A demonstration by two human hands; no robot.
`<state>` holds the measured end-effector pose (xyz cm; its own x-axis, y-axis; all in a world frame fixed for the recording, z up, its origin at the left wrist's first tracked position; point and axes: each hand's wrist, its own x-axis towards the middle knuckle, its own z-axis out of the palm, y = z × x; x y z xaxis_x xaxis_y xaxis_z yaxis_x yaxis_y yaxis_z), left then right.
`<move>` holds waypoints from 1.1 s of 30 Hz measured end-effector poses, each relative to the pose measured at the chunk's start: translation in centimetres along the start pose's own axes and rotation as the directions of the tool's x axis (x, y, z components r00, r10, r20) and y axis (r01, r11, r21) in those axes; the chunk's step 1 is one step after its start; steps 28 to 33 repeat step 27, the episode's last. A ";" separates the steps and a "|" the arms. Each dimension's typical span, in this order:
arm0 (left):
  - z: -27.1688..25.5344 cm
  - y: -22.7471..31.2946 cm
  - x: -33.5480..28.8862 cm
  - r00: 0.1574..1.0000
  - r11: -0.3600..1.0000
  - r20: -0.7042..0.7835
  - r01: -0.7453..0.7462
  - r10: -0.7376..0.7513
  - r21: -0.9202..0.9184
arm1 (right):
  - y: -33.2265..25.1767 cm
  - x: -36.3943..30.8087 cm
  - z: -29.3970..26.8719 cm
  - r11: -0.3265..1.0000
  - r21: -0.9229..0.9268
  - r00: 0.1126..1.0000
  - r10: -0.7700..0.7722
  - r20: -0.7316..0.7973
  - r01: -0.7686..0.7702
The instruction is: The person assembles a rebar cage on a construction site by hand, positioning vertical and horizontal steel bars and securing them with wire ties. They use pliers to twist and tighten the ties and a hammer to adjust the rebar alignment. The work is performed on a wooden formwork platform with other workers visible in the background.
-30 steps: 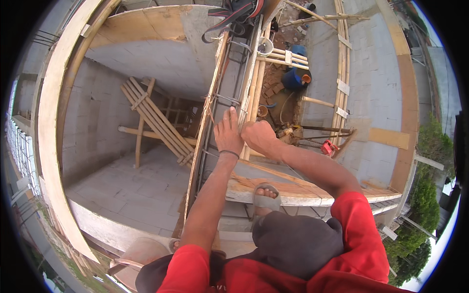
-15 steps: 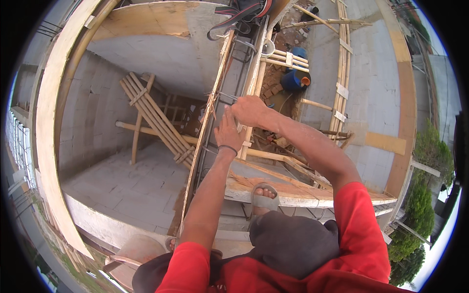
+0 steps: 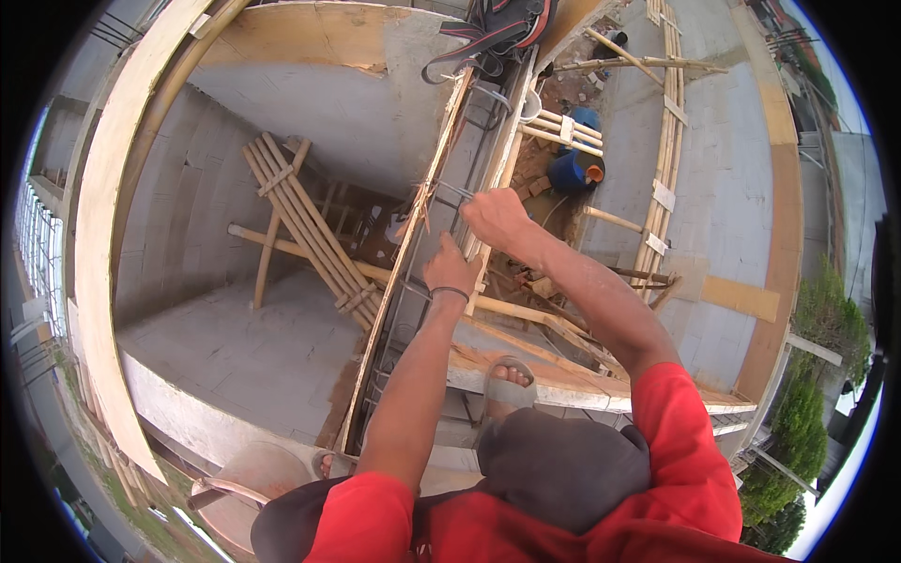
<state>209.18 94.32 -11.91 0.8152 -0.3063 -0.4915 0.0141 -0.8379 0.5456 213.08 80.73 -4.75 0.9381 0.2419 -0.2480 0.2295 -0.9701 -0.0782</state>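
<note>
A long narrow timber formwork trough [image 3: 462, 161] runs away from me, with steel rebar and stirrups [image 3: 454, 189] inside. My right hand [image 3: 497, 221] is closed in a fist over its right board, beside a stirrup; what lies in the fist is hidden. Just nearer and to the left, my left hand [image 3: 450, 266] is over the trough with a finger stretched forward and the thumb apart from it. Nothing shows in that hand, and its other fingers are bent mostly out of sight. Splintered wood [image 3: 419, 211] sticks up along the trough's left board.
A dark bag with straps [image 3: 497, 33] lies at the trough's far end. Deep drops flank the trough, with bamboo poles [image 3: 305, 220] on the left and blue drums [image 3: 568, 172] below on the right. My sandalled foot [image 3: 511, 380] rests near a board; a bucket [image 3: 258, 474] is at lower left.
My left hand has drawn back slightly from the right hand, its fingers going from flat to partly bent. The right fist has shifted slightly right and nearer in the picture, as has the scene.
</note>
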 end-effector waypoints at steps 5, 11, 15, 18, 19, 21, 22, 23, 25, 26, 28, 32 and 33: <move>-2.1 0.9 -0.8 0.997 0.999 0.083 -0.001 -0.004 0.050 | 4.7 -5.3 4.7 0.798 0.397 0.867 0.498 -0.011 -0.454; -10.7 -2.2 2.9 0.861 0.839 0.055 -0.506 0.506 0.201 | -1.2 -1.6 1.0 0.996 0.061 0.997 0.068 -0.044 -0.066; -20.8 -3.9 4.6 0.762 0.641 0.112 -0.606 0.638 0.471 | 3.2 -1.7 1.8 0.860 0.343 0.885 0.445 -0.140 -0.378; -27.9 -6.6 2.4 0.840 0.668 0.079 -0.480 0.536 0.569 | 2.1 -7.2 7.3 0.797 0.347 0.835 0.546 -0.065 -0.494; -29.6 -8.3 1.1 0.850 0.705 0.026 -0.454 0.527 0.545 | -0.1 -7.5 7.1 0.846 0.301 0.879 0.474 -0.050 -0.440; -31.1 -11.3 -1.1 0.909 0.774 -0.054 -0.319 0.413 0.547 | -3.0 -6.0 5.2 0.941 0.138 0.948 0.316 -0.037 -0.308; -31.1 -12.6 -2.6 0.934 0.807 -0.092 -0.245 0.345 0.538 | -2.5 -4.4 3.6 0.966 0.132 0.970 0.232 -0.072 -0.221; -30.3 -13.4 -3.6 0.963 0.826 -0.069 -0.185 0.260 0.533 | -1.0 -2.3 1.9 0.983 0.115 0.982 0.153 -0.107 -0.141; -28.2 -14.6 -5.6 0.979 0.795 0.061 -0.193 0.193 0.575 | 1.7 0.1 1.4 0.986 0.120 0.975 0.134 -0.177 -0.113; -26.4 -15.2 -7.2 0.980 0.780 0.128 -0.197 0.150 0.595 | 2.7 0.1 1.7 0.975 0.153 0.962 0.191 -0.195 -0.163; -26.2 -16.2 -7.9 0.984 0.788 0.122 -0.176 0.128 0.590 | 2.5 0.5 2.8 0.978 0.155 0.968 0.170 -0.187 -0.142; -26.2 -16.2 -7.9 0.984 0.788 0.122 -0.176 0.128 0.590 | 2.5 0.5 2.8 0.978 0.155 0.968 0.170 -0.187 -0.142; -26.2 -16.2 -7.9 0.984 0.788 0.122 -0.176 0.128 0.590 | 2.5 0.5 2.8 0.978 0.155 0.968 0.170 -0.187 -0.142</move>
